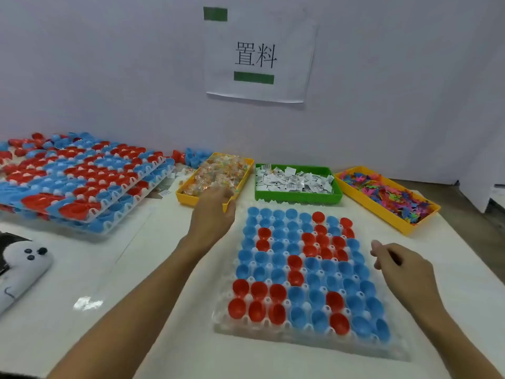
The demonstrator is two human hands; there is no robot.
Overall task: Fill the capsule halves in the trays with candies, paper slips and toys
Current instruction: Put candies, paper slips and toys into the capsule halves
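1. Head view, edges first: we see a clear tray (pixel 273 330) of red and blue capsule halves (pixel 302 272) lying flat on a white table (pixel 114 283), its near edge close to us and its far edge just short of three bins.
2. We see open tabletop to the left of this tray, between it and a stack of filled trays (pixel 82 184) at far left; our left forearm crosses that gap.
3. Behind the tray, side by side, stand a yellow bin of wrapped candies (pixel 216 175), a green bin of paper slips (pixel 296 180) and a yellow bin of coloured toys (pixel 388 195), the last angled toward the table's right edge.
4. Our left hand (pixel 211 214) reaches over the near right corner of the candy bin, fingers curled downward; whether it grips a candy we cannot tell.
5. Our right hand (pixel 401 265) hovers beside the tray's right edge, fingers loosely curled, holding nothing we can see.
6. Every capsule half in the near tray looks empty.
7. A white controller (pixel 24 265) rests at the table's left edge.
8. The table meets a plain pale wall carrying a paper sign (pixel 259 54) with two Chinese characters; loose capsule halves (pixel 192 157) lie by the wall behind the candy bin.
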